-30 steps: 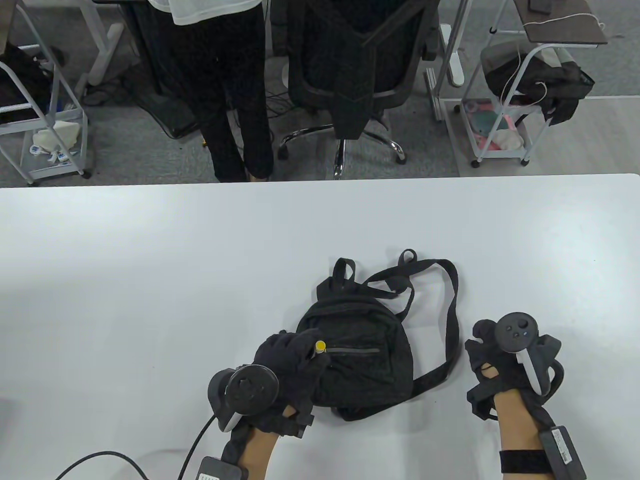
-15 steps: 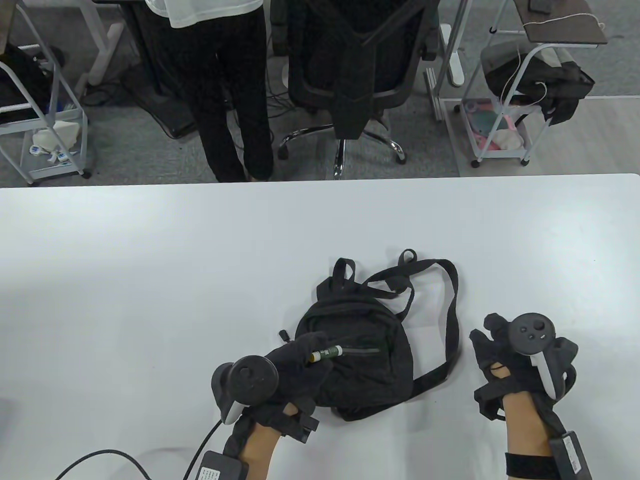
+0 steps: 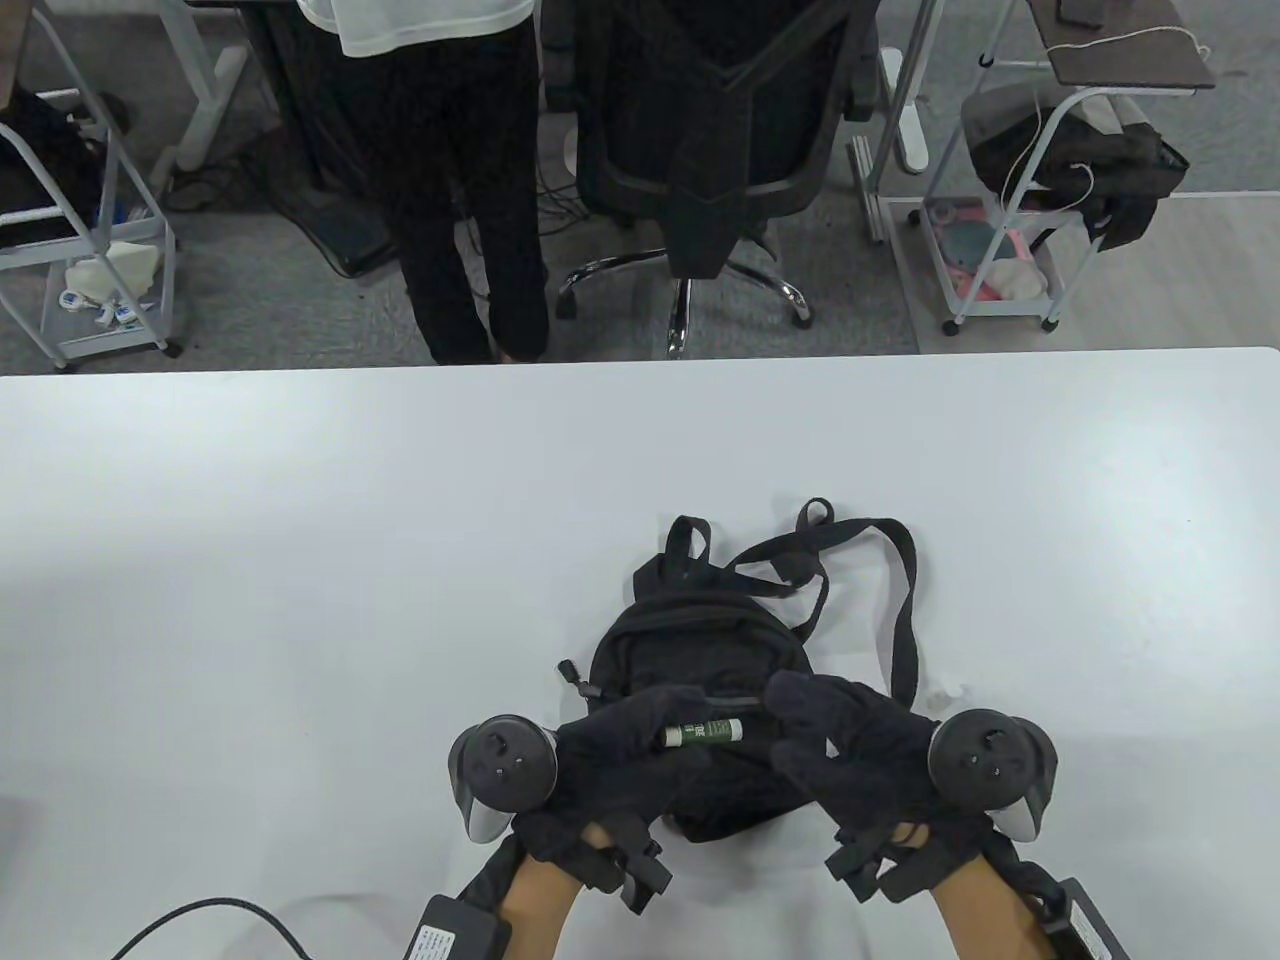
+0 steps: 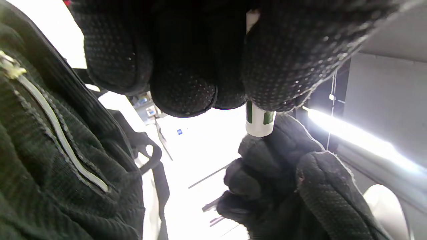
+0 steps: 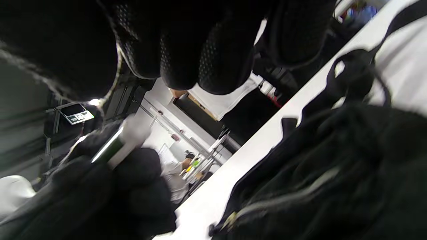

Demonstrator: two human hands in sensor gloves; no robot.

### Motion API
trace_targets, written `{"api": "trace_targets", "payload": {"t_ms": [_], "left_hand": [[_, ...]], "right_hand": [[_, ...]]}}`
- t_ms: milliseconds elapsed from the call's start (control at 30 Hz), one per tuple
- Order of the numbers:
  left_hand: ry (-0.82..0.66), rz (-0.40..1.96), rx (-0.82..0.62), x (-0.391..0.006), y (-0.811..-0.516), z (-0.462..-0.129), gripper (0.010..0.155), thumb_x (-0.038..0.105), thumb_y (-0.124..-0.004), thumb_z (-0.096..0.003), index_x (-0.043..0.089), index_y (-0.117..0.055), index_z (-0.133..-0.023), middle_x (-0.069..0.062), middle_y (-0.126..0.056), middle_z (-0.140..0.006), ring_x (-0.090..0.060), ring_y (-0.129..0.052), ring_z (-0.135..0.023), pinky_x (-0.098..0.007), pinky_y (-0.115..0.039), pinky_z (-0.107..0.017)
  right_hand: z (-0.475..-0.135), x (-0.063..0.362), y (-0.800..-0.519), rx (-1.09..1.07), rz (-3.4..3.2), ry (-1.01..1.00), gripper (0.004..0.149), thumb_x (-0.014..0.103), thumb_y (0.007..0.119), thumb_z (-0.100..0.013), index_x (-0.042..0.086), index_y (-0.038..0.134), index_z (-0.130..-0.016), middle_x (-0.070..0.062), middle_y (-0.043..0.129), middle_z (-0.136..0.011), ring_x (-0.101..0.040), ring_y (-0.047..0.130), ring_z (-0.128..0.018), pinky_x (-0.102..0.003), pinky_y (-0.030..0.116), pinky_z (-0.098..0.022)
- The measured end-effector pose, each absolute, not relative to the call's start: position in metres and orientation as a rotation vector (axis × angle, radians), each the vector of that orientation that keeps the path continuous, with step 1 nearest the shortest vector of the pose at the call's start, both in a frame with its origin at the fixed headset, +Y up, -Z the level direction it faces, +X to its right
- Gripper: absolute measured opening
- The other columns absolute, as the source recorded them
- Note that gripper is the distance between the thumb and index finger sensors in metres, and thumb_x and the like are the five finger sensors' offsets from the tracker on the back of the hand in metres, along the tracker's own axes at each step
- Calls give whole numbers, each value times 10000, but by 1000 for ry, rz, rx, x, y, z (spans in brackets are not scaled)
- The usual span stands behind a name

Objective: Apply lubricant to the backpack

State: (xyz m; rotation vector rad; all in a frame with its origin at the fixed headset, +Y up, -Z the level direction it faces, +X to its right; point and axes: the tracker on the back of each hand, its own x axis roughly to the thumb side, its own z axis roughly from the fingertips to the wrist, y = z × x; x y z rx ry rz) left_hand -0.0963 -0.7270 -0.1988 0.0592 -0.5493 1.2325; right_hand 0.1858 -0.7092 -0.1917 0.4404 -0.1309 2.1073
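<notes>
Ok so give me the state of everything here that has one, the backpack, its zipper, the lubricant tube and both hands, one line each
backpack: lying flat on the table, straps spread at its far end.
front pocket zipper: closed along the visible stretch.
lubricant tube: held level above the backpack; whether capped cannot be told.
left hand: grips the tube.
right hand: fingers curled at the tube's free end; contact unclear.
</notes>
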Motion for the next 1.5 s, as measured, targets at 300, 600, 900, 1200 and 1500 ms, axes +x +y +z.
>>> {"api": "trace_targets", "payload": {"t_ms": [300, 600, 900, 1200, 1500], "left_hand": [[-583, 1263, 4, -89, -732, -199, 542, 358, -1004, -393, 179, -853, -882, -42, -983, -764, -290, -1071, -581, -475, -950, -490], [-590, 1291, -1, -88, -731, -199, 540, 355, -1008, -390, 181, -858, -879, -42, -988, -764, -293, -1072, -585, -479, -950, -489], [-595, 1288, 20, -88, -729, -197, 537, 349, -1010, -390, 172, -861, -875, -47, -989, -759, -297, -1072, -578, -480, -949, -485], [-594, 1281, 36, -87, -728, -197, 539, 354, -1008, -392, 170, -860, -876, -47, -986, -761, -299, -1068, -583, -485, -945, -488], [-601, 1290, 28, -86, -728, -196, 538, 353, -1010, -389, 165, -864, -872, -51, -990, -754, -301, -1069, -575, -488, -944, -483]], "right_hand": [[-194, 180, -721, 414, 2117, -86, 535, 517, 953, -369, 389, 816, -871, 71, 907, -823, -153, 1003, -688, -464, 802, -562], [-198, 179, -726, 429, 2068, -9, 505, 590, 850, -399, 351, 843, -845, 56, 928, -778, -158, 1009, -641, -471, 797, -554], [-196, 178, -724, 451, 2067, -18, 552, 563, 913, -382, 372, 792, -886, 66, 880, -840, -168, 979, -700, -479, 783, -568], [-199, 180, -728, 427, 2046, 38, 594, 686, 796, -388, 339, 830, -870, 31, 904, -818, -201, 987, -677, -494, 779, -556], [-198, 179, -727, 446, 2058, 43, 507, 635, 799, -411, 357, 855, -831, 50, 925, -786, -188, 1003, -648, -500, 779, -563]]}}
